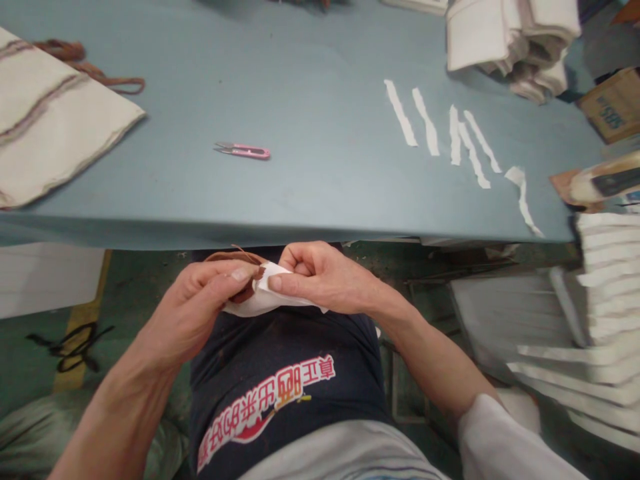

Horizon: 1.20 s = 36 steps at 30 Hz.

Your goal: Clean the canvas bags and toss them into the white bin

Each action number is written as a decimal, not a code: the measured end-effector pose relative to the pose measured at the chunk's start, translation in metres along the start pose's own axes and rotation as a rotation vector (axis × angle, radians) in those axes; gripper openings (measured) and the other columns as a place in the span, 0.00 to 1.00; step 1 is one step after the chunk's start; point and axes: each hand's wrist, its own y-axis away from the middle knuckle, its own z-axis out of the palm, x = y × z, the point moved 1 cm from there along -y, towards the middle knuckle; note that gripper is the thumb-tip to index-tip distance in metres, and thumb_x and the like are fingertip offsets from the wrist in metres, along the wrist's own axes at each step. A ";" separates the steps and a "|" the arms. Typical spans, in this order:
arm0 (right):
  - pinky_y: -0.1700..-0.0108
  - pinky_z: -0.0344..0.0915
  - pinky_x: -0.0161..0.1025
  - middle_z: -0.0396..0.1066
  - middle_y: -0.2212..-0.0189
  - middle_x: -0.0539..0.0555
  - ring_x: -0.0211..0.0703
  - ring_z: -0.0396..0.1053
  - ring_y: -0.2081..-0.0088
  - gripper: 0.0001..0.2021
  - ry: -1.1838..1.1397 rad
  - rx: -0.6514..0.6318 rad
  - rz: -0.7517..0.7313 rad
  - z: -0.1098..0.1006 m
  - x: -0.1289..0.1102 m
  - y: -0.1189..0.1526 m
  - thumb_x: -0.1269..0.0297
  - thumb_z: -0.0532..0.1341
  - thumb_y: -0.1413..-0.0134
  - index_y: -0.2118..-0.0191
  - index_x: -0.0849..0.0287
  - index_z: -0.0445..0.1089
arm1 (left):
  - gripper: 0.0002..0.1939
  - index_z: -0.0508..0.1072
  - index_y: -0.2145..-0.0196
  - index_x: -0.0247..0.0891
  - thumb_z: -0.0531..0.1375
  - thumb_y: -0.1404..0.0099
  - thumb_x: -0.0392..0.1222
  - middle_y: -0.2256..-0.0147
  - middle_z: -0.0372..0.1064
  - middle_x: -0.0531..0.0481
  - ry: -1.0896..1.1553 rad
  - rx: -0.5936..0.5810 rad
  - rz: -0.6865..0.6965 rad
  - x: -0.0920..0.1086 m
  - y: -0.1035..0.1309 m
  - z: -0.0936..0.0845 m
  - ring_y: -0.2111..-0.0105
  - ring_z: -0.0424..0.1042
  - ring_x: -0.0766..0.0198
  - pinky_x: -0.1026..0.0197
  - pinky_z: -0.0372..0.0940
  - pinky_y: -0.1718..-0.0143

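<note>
Just in front of the table edge, over my lap, both hands are closed on a small white piece (270, 301) that looks like cloth or paper. My left hand (200, 293) pinches its left end together with a brown cord or strap (227, 256), which loops up behind my fingers with a thin loose end sticking out. Thumb and curled fingers of my right hand (333, 277) grip the white piece from the other side. How cord and white piece are joined is hidden by my fingers. Pink-handled thread snips (243, 151) lie on the table, apart from both hands.
The blue-green table (310, 193) carries several torn white strips (425, 123) at the right. A folded cream bag (55, 127) with brown cords (117, 83) lies left. Stacked cream fabric pieces (477, 37) stand back right. More layered white pieces (613, 320) are at my right.
</note>
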 end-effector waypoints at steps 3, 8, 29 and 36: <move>0.80 0.48 0.30 0.61 0.79 0.40 0.30 0.55 0.79 0.25 0.048 0.040 -0.023 0.002 0.001 0.001 0.42 0.73 0.44 0.68 0.56 0.65 | 0.10 0.85 0.73 0.43 0.74 0.44 0.51 0.66 0.82 0.45 -0.007 0.021 -0.001 0.000 0.004 0.002 0.66 0.80 0.55 0.61 0.75 0.67; 0.77 0.46 0.31 0.61 0.79 0.41 0.31 0.55 0.77 0.20 0.187 0.151 -0.018 0.005 0.000 0.003 0.48 0.71 0.40 0.67 0.56 0.66 | 0.11 0.84 0.71 0.40 0.72 0.44 0.51 0.70 0.83 0.46 -0.132 0.116 0.034 0.009 0.008 0.014 0.71 0.79 0.57 0.63 0.73 0.70; 0.68 0.53 0.36 0.64 0.77 0.42 0.33 0.59 0.74 0.18 0.419 0.309 -0.163 0.005 0.009 0.003 0.50 0.69 0.36 0.69 0.56 0.67 | 0.13 0.82 0.69 0.39 0.60 0.40 0.48 0.75 0.81 0.52 -0.443 0.175 0.085 0.021 0.014 0.028 0.76 0.77 0.62 0.67 0.67 0.76; 0.71 0.53 0.35 0.61 0.76 0.42 0.34 0.57 0.75 0.20 0.188 0.310 -0.281 0.011 0.022 -0.003 0.44 0.67 0.37 0.67 0.55 0.65 | 0.10 0.81 0.70 0.40 0.60 0.40 0.45 0.81 0.73 0.57 -0.485 0.207 0.158 0.025 0.015 0.031 0.81 0.72 0.64 0.67 0.70 0.75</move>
